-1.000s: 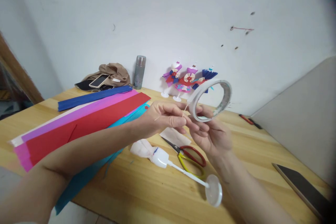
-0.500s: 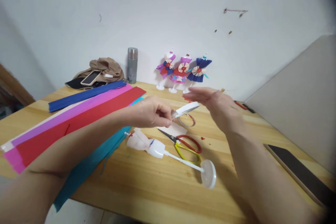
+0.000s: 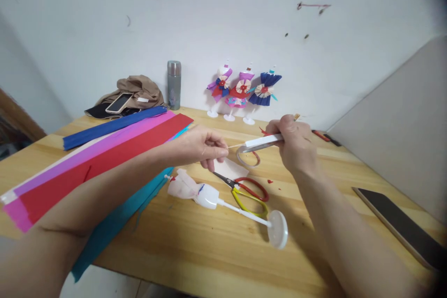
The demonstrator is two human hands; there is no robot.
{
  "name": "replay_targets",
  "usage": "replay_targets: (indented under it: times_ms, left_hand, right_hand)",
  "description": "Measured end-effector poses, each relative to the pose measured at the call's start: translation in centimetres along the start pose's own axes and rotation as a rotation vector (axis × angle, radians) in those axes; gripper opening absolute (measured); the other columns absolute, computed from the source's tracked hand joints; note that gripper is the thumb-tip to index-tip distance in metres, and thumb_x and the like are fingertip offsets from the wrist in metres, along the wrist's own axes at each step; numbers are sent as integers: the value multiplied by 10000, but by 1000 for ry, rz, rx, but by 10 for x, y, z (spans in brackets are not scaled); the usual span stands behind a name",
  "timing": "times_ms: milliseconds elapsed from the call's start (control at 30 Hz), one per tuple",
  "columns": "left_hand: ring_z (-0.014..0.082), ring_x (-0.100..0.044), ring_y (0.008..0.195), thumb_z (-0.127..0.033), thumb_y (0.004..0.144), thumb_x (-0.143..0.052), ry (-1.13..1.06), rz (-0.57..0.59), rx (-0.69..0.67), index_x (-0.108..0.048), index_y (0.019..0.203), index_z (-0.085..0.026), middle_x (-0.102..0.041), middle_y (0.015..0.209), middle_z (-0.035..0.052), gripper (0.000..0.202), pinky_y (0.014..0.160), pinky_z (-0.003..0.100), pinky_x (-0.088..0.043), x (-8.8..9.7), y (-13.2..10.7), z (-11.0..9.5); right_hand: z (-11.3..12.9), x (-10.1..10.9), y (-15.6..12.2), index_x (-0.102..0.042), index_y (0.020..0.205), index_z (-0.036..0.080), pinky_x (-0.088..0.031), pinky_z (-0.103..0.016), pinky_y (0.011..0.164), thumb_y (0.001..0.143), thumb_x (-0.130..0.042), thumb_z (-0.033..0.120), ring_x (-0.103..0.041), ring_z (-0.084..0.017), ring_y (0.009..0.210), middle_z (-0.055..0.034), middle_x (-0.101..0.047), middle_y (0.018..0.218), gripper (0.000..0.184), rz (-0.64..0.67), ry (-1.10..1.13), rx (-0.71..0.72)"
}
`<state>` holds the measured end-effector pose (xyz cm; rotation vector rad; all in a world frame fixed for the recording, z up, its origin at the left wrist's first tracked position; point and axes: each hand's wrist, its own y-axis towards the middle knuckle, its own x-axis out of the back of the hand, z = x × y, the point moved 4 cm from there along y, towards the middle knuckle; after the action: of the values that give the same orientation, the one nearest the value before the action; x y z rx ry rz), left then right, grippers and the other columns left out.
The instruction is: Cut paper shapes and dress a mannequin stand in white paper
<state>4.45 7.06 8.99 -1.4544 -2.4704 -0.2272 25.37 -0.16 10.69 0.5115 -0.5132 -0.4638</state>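
My right hand (image 3: pixel 295 142) is closed round a white roll of tape (image 3: pixel 263 142), held edge-on above the wooden table (image 3: pixel 195 251). My left hand (image 3: pixel 200 146) pinches the loose end of the tape, a thin strip (image 3: pixel 235 145) stretched between the two hands. Below the roll lies a smaller tape ring (image 3: pixel 247 157) on the table. A white paper piece (image 3: pixel 228 167) lies under my left fingers.
Scissors with red and yellow handles (image 3: pixel 246 192) and a white plastic stand with a round base (image 3: pixel 223 202) lie near the front. Long crepe paper sheets (image 3: pixel 98 158) cover the left. Three paper dolls (image 3: pixel 242 91), a flask (image 3: pixel 173 84), a cloth with a phone (image 3: pixel 120 101) stand at the back; a tablet (image 3: pixel 401 226) lies right.
The tape roll came down from in front of my face. My right hand let go, swung open, then gripped the roll again while my left hand drew out a strip.
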Motion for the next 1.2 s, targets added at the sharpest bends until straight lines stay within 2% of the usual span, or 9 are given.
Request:
replay_targets:
  times_ms: [100, 233, 333, 500, 600, 767, 933, 1100, 1200]
  left_hand:
    - [62, -591, 408, -218, 843, -742, -59, 61, 22, -723, 944, -140, -663, 580, -45, 129, 458, 150, -471, -3, 0, 2]
    - [76, -605, 408, -221, 839, -772, -147, 67, -13, -726, 1146, -155, -676, 586, -55, 318, 453, 169, -480, -8, 0, 2]
    - [106, -638, 424, -243, 844, -775, -225, 56, -13, -677, 1195, -144, -686, 589, -49, 377, 457, 192, -494, -15, 1, 3]
    - [116, -655, 431, -206, 842, -742, -244, 44, 19, -599, 924, -161, -675, 564, -53, 171, 428, 178, -481, -24, 0, 3]
    - [99, -636, 414, -217, 841, -730, -248, 79, 2, -584, 777, -164, -665, 563, -46, 168, 400, 165, -453, -28, -4, -1]
    - [75, -594, 373, -239, 822, -754, -267, 108, -44, -602, 757, -159, -663, 568, -50, 184, 384, 155, -441, -33, -8, -5]
    - [106, -653, 423, -247, 808, -775, -368, 109, -12, -654, 868, -141, -673, 570, -42, 172, 423, 170, -497, -37, -2, 4]
    - [104, -623, 386, -172, 825, -713, -373, 28, -2, -650, 840, -127, -657, 546, -39, 79, 412, 178, -491, -39, -3, 0]
    - [108, -607, 364, -108, 830, -661, -353, -38, 77, -632, 812, -128, -639, 513, -40, 39, 382, 172, -453, -40, -6, -4]
  right_hand:
    - [-4, -2, 1, -448, 453, 242, -168, -352, 505, 823, -439, 930, -293, -131, 459, 17, -328, 437, 782, -7, 90, -49]
    - [-3, -8, 2, -374, 421, 241, -198, -344, 506, 767, -553, 917, -259, -113, 433, 45, -234, 410, 780, 22, 372, -118]
    - [0, -13, 3, -372, 425, 236, -187, -328, 496, 760, -614, 873, -202, -105, 418, 60, -196, 411, 760, 57, 536, -145]
    - [2, -16, 4, -336, 399, 225, -200, -328, 499, 795, -639, 800, -184, -101, 412, 55, -190, 395, 761, 84, 642, -122]
    - [3, -14, 4, -351, 398, 223, -193, -330, 499, 832, -646, 746, -169, -103, 419, 54, -190, 396, 741, 54, 656, -98]
    - [8, -15, 4, -366, 401, 218, -200, -323, 482, 830, -663, 729, -158, -101, 416, 56, -185, 397, 731, 45, 683, -82]
    - [15, -19, 2, -249, 399, 194, -166, -320, 448, 876, -597, 729, -130, -89, 376, 56, -102, 382, 797, 69, 787, -71]
    - [11, -22, 0, -248, 422, 201, -192, -318, 446, 925, -583, 665, -111, -93, 375, 65, -109, 391, 762, 78, 852, -101]
    - [7, -24, -2, -270, 422, 211, -232, -319, 467, 930, -562, 703, -142, -104, 384, 62, -134, 398, 765, 121, 822, -100]
